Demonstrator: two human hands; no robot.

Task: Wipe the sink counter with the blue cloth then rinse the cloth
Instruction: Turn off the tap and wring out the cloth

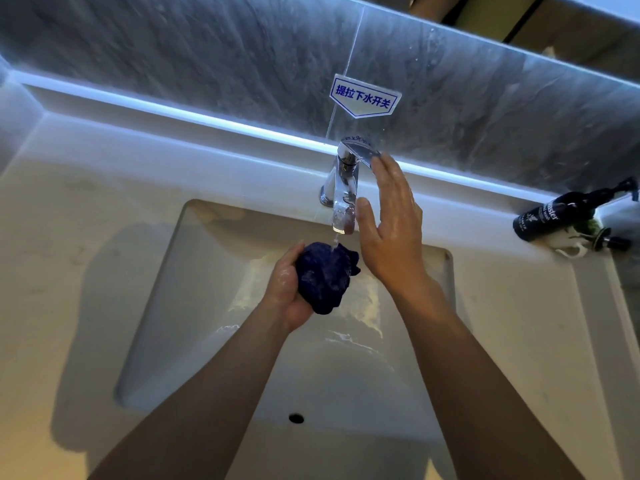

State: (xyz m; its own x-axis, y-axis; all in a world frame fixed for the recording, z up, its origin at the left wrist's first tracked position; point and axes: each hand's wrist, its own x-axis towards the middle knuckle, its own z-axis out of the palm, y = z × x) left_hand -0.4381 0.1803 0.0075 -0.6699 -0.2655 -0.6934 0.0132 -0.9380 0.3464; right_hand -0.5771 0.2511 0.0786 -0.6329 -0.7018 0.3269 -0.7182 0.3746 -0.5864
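Observation:
The dark blue cloth (323,277) is bunched into a wet ball and held in my left hand (289,289) over the white sink basin (162,306). A thin stream of water falls from the chrome faucet (343,199) onto the top of the cloth. My right hand (389,230) is raised beside the faucet, fingers spread and empty, its fingertips touching the faucet's lever (360,150). The pale counter (69,237) surrounds the basin.
A black pump bottle (550,214) lies on the counter at the right, over a white object. A blue-lettered sign (363,98) is stuck on the grey marble wall behind the faucet. An overflow hole (296,418) sits in the basin's near wall.

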